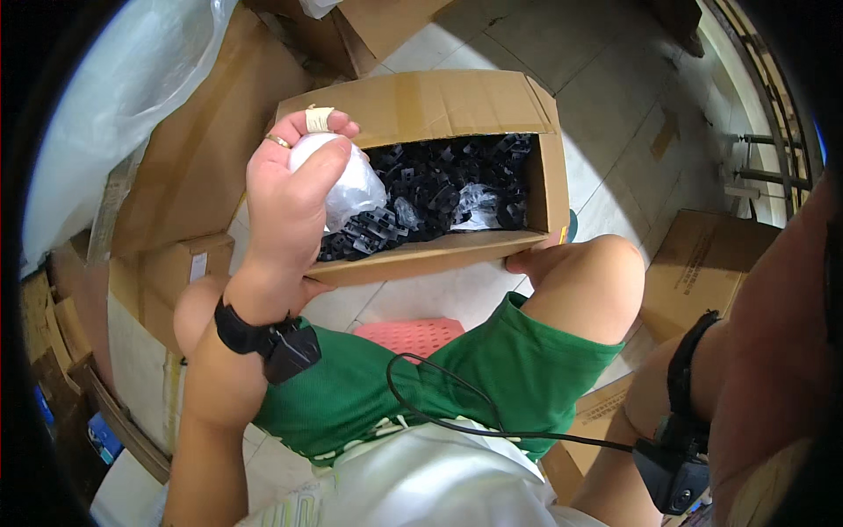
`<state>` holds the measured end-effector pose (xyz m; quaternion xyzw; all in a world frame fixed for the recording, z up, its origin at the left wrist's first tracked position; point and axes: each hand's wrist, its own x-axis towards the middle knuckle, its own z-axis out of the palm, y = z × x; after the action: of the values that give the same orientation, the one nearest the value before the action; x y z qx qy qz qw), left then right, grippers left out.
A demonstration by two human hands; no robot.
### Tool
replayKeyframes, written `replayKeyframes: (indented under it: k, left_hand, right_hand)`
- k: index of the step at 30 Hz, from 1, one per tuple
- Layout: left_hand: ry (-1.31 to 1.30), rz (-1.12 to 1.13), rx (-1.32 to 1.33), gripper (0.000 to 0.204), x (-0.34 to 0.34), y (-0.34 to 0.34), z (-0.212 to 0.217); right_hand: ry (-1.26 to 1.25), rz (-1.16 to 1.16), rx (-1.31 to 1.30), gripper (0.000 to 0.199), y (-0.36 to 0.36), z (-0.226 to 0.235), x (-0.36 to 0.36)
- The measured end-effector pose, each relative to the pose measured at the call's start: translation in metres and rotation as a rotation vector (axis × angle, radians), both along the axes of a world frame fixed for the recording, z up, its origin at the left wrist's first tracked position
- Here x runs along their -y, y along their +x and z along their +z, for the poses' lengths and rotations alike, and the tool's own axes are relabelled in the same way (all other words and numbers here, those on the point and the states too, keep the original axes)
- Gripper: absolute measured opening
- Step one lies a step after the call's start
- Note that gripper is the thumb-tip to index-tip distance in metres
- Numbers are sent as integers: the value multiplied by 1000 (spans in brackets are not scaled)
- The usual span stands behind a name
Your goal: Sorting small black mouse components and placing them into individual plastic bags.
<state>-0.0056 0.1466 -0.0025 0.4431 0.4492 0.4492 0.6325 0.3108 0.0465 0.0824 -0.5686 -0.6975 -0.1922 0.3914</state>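
My left hand (294,180) is closed around a bunched, whitish translucent plastic bag (356,189), over the left end of an open cardboard box (457,110). A tape-like wrap circles one finger, and another wears a ring. Many small black plastic parts (430,180) fill the box. Whatever the bag contains is hard to make out. Among the parts lies another crumpled clear plastic bag (479,208). On the right, my right hand (777,325) is raised very close to the camera, large and cut off by the picture's edge; its fingers do not show.
The box sits between my knees, with a pink perforated surface (411,335) below it. Cardboard cartons (193,132) and plastic sheeting (132,114) crowd the left. Another carton (702,263) stands at right, near a metal rack (773,171). A black cable (527,435) crosses my lap.
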Motion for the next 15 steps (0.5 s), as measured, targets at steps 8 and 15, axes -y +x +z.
replayKeyframes:
  k: [8, 15]
  left_hand:
    - [-30, 10, -7, 23, -4, -4, 1]
    - [-39, -42, -4, 23, -4, 4, -3]
  right_hand:
    - [-27, 179, -323, 39, 12, 24, -10]
    - [-3, 289, -687, 44, 36, 31, -14]
